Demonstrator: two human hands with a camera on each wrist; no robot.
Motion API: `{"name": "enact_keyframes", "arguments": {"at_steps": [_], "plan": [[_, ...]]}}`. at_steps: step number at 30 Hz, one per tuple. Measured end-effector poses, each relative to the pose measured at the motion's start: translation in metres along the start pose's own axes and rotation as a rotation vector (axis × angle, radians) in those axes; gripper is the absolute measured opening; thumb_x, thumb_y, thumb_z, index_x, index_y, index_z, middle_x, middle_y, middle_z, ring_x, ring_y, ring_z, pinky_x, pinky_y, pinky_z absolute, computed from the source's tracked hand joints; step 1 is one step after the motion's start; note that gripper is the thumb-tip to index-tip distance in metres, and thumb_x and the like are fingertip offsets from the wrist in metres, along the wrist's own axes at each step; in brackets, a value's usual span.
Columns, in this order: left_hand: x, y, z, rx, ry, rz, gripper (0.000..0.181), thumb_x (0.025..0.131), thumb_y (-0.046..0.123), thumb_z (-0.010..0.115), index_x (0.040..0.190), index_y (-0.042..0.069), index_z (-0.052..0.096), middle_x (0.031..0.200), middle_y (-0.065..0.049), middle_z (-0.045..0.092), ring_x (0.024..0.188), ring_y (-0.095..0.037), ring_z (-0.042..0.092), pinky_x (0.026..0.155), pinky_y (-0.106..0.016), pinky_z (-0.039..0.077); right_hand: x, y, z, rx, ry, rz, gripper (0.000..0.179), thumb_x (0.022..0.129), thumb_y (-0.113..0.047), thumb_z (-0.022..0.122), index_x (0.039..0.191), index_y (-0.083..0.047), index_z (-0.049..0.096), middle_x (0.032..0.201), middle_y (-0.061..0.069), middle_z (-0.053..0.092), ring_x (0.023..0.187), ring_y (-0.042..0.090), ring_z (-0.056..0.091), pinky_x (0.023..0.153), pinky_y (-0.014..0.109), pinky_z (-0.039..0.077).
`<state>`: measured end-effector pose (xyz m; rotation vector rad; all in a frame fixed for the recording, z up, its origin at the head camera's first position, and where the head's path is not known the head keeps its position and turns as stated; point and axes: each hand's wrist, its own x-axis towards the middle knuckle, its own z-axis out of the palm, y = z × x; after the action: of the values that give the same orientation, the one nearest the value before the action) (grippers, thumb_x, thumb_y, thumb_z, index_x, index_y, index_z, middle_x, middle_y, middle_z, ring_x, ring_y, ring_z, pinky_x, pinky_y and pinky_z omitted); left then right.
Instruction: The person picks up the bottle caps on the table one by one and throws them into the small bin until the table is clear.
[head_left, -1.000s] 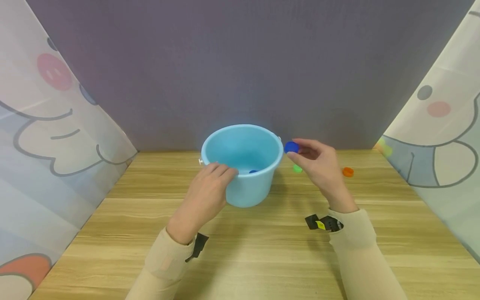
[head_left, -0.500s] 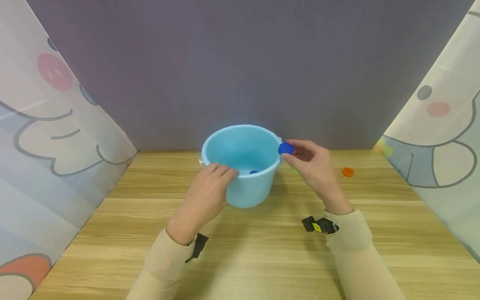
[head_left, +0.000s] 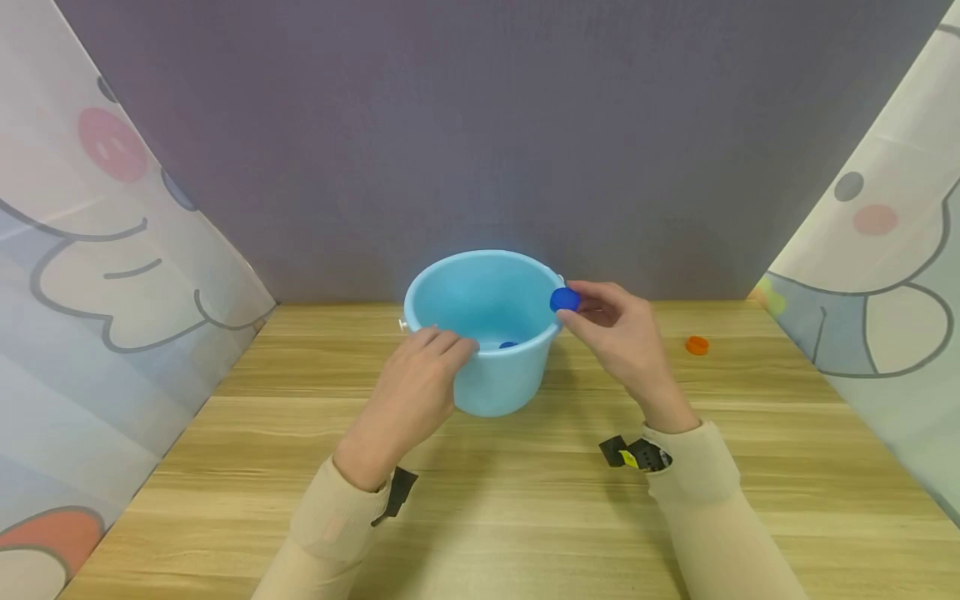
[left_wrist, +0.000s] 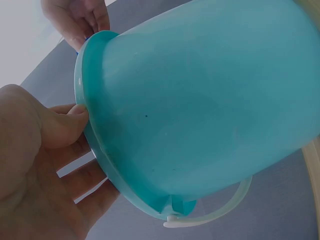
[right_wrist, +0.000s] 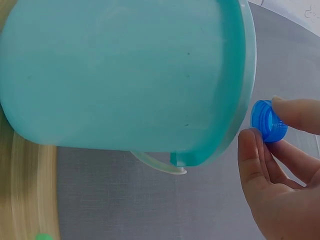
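A light blue bucket [head_left: 498, 379] stands on the wooden table. My left hand [head_left: 416, 383] grips its near-left rim; in the left wrist view the thumb [left_wrist: 70, 122] lies outside the rim and the other fingers reach over its inner side. At the right rim, my right hand [head_left: 622, 337] pinches a blue bottle cap [head_left: 565, 300] between thumb and fingers. From the right wrist view, the hollow ribbed cap [right_wrist: 268, 121] is seen just above the rim level. Another blue piece [head_left: 508, 344] lies inside the bucket, partly hidden by the near rim.
An orange bottle cap [head_left: 697, 345] lies on the table [head_left: 525, 517] to the right. A bit of a green cap [right_wrist: 44, 237] shows at the right wrist view's lower edge. Behind the bucket rises a grey panel [head_left: 487, 125], with printed curtains on both sides.
My right hand has moved left with the blue bottle cap, from beside the bucket to its right rim. The green cap is now hidden in the head view. My left hand stays put.
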<state>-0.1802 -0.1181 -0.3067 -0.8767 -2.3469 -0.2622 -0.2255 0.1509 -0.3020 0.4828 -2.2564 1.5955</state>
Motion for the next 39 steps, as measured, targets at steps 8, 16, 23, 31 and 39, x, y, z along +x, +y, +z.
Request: {"name": "enact_keyframes", "arguments": {"at_steps": [8, 16, 23, 31, 39], "plan": [[0.000, 0.000, 0.000, 0.002, 0.010, 0.009, 0.040, 0.076, -0.019, 0.062, 0.107, 0.004, 0.071, 0.097, -0.008, 0.071, 0.092, -0.029, 0.061, 0.084, -0.040, 0.053, -0.001, -0.001, 0.003, 0.017, -0.005, -0.004, 0.042, 0.092, -0.016, 0.077, 0.129, 0.000, 0.066, 0.114, 0.011, 0.066, 0.102, 0.022, 0.066, 0.086, 0.020, 0.055], [0.000, 0.000, 0.001, 0.003, 0.017, 0.017, 0.039, 0.076, -0.018, 0.062, 0.107, 0.004, 0.070, 0.097, -0.008, 0.071, 0.091, -0.029, 0.061, 0.084, -0.039, 0.053, 0.000, 0.000, 0.006, 0.042, 0.010, -0.034, 0.040, 0.091, -0.011, 0.077, 0.127, 0.002, 0.067, 0.113, 0.015, 0.066, 0.101, 0.023, 0.065, 0.086, 0.018, 0.055], [0.000, 0.000, 0.002, 0.003, 0.024, 0.019, 0.039, 0.076, -0.019, 0.062, 0.106, 0.004, 0.070, 0.097, -0.008, 0.071, 0.091, -0.028, 0.062, 0.084, -0.039, 0.053, 0.000, 0.001, 0.009, 0.061, 0.026, -0.061, 0.039, 0.091, -0.007, 0.076, 0.127, 0.005, 0.066, 0.110, 0.016, 0.065, 0.099, 0.021, 0.064, 0.087, 0.018, 0.054], [-0.001, 0.000, 0.002, 0.004, 0.022, 0.016, 0.040, 0.076, -0.019, 0.061, 0.107, 0.003, 0.071, 0.098, -0.008, 0.071, 0.093, -0.029, 0.062, 0.085, -0.039, 0.054, 0.000, 0.002, 0.013, 0.056, 0.029, -0.111, 0.037, 0.092, -0.002, 0.074, 0.126, 0.008, 0.065, 0.109, 0.018, 0.064, 0.098, 0.022, 0.063, 0.090, 0.018, 0.053], [-0.001, -0.001, 0.003, 0.010, 0.023, 0.020, 0.040, 0.076, -0.019, 0.060, 0.107, 0.003, 0.070, 0.098, -0.008, 0.071, 0.093, -0.029, 0.062, 0.085, -0.039, 0.053, 0.000, 0.001, 0.016, 0.051, 0.033, -0.133, 0.037, 0.091, -0.002, 0.075, 0.126, 0.009, 0.065, 0.110, 0.018, 0.064, 0.097, 0.025, 0.064, 0.090, 0.021, 0.054]]}}
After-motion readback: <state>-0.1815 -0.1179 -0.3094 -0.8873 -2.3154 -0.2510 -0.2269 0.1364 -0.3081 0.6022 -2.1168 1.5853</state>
